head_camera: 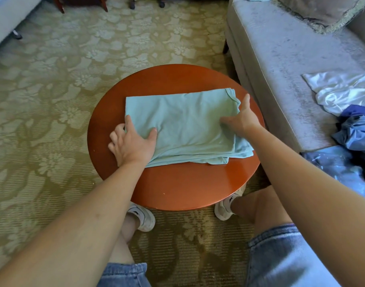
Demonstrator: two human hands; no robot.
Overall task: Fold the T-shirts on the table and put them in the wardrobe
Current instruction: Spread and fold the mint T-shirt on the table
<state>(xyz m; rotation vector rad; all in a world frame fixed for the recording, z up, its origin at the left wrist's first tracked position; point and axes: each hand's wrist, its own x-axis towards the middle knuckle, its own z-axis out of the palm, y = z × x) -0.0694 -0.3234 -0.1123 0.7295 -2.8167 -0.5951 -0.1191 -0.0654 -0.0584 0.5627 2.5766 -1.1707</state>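
A pale mint-green T-shirt (187,123) lies folded into a rectangle on a round reddish-brown table (177,189). My left hand (133,143) rests on the shirt's near-left corner, thumb on top and fingers curled at its edge. At the shirt's right side my right hand (242,119) lies flat, index finger stretched toward the collar end and thumb pressing on the cloth. Whether either hand pinches the fabric I cannot tell. No wardrobe is in view.
A grey sofa (291,59) stands to the right, with a white garment (343,90) and crumpled blue clothes (355,131) on it. A patterned green carpet (53,100) lies all around the table. My knees and shoes sit under the table's near edge. Chair legs show at the far top.
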